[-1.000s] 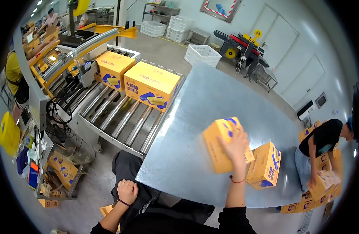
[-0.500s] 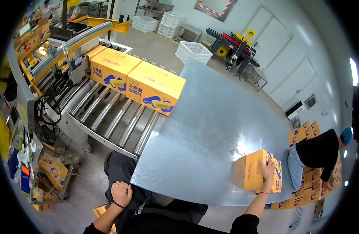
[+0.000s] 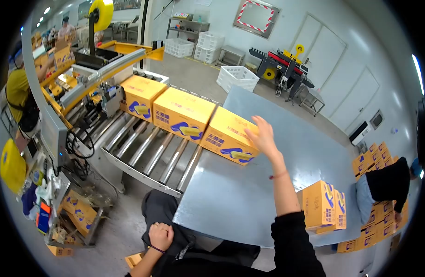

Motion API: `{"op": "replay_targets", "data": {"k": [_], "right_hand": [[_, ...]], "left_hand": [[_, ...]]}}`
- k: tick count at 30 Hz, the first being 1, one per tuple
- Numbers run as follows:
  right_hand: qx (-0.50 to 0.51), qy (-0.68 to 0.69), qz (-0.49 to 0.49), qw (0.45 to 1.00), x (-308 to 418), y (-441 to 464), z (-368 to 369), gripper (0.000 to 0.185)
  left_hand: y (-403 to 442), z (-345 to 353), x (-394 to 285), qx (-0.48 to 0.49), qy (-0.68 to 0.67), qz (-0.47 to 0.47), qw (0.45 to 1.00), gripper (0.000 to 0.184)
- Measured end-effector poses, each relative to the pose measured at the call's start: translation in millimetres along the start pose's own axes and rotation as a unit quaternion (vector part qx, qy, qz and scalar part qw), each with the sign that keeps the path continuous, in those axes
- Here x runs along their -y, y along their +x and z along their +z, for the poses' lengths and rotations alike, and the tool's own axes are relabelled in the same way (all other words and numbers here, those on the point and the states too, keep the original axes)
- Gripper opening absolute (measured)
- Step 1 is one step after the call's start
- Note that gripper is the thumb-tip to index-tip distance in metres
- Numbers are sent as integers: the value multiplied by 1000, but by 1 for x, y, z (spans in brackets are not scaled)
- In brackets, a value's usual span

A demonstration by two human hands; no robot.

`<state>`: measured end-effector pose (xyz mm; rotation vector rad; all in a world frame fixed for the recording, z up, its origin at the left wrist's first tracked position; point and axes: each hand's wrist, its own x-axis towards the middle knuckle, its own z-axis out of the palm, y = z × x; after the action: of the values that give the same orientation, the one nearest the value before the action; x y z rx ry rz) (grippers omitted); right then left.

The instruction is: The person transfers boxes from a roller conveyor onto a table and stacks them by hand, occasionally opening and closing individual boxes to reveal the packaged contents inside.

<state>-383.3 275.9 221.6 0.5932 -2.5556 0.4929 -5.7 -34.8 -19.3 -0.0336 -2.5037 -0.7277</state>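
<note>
My right hand (image 3: 263,137) is at the right end of the front yellow carton (image 3: 228,132), fingers stretched out and apart; whether the palm presses on the carton I cannot tell. This carton lies mostly on the metal table (image 3: 240,196). Behind it in the row come a second carton (image 3: 183,111) and a third carton (image 3: 142,96) on the roller conveyor (image 3: 152,154). My left hand (image 3: 160,236) rests on my thigh with its fingers curled in, and nothing shows in it. Two upright cartons (image 3: 317,207) stand together at the table's right end.
A taping machine (image 3: 90,92) stands over the conveyor at left, with a monitor (image 3: 54,138) beside it. A white crate (image 3: 238,78) sits beyond the table. At right, a person (image 3: 383,184) bends by stacked cartons (image 3: 376,221). Another person (image 3: 20,94) stands at far left.
My right hand has left the upright cartons at the table's right end and is now at the conveyor row's front carton. The row has moved onto the table. My left hand stays on my thigh.
</note>
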Motion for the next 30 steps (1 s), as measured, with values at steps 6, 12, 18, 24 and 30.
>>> {"op": "replay_targets", "data": {"k": [6, 12, 18, 24, 30], "right_hand": [[140, 11, 121, 983, 34, 32, 29, 72], [81, -163, 42, 982, 133, -66, -36, 57], [89, -93, -82, 988, 107, -114, -23, 80], [92, -88, 107, 986, 49, -127, -41, 89], [61, -177, 372, 909, -59, -210, -108, 95]], "left_hand": [[-3, 0, 1, -11, -10, 3, 1000, 19], [1, 0, 1, -5, -36, -4, 999, 22], [2, -2, 2, 16, -31, 7, 999, 22], [2, -2, -5, 12, 6, -2, 1000, 22], [1, -1, -4, 20, 22, 3, 1000, 22]]}}
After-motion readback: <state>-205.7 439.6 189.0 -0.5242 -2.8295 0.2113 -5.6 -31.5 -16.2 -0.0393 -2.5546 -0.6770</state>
